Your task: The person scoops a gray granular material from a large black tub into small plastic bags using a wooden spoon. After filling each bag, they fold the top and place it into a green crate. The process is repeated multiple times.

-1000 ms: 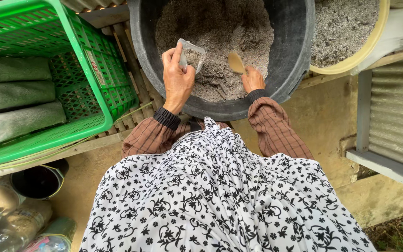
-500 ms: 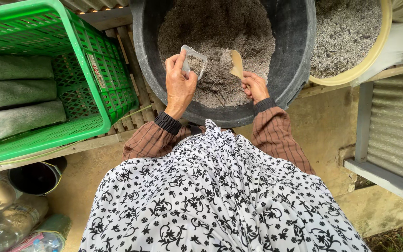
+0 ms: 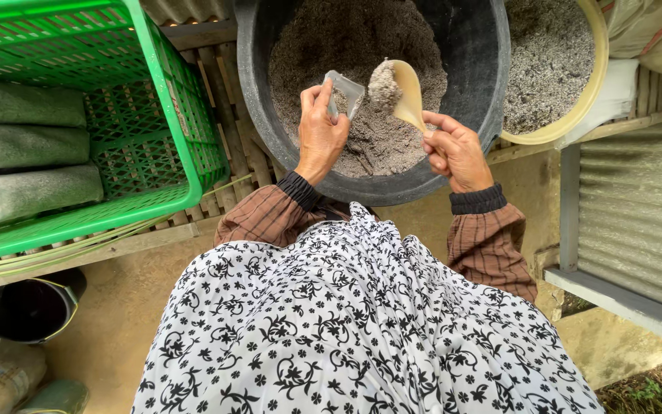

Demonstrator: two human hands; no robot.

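Left hand — closed around the mouth of a small clear plastic bag, thumb and fingers pinching it open; held over the black tub, inside its near rim

Right hand — gripping the handle of a pale tan scoop; the scoop's bowl is raised above the fill, heaped with grey granular material, and sits just beside the bag's opening, to its right

Black tub — round, partly filled with the same grey-brown granular mix; rests on wooden slats

Yellow-rimmed basin — right of the tub, touching or nearly touching it, holding lighter grey granular material

Green plastic crate — left of the tub on the slats; long filled bags lie stacked inside, on their sides

Clothing — brown striped sleeves with dark cuffs, black-and-white floral garment filling the lower view

Lower left — a dark round bucket on the ground below the crate
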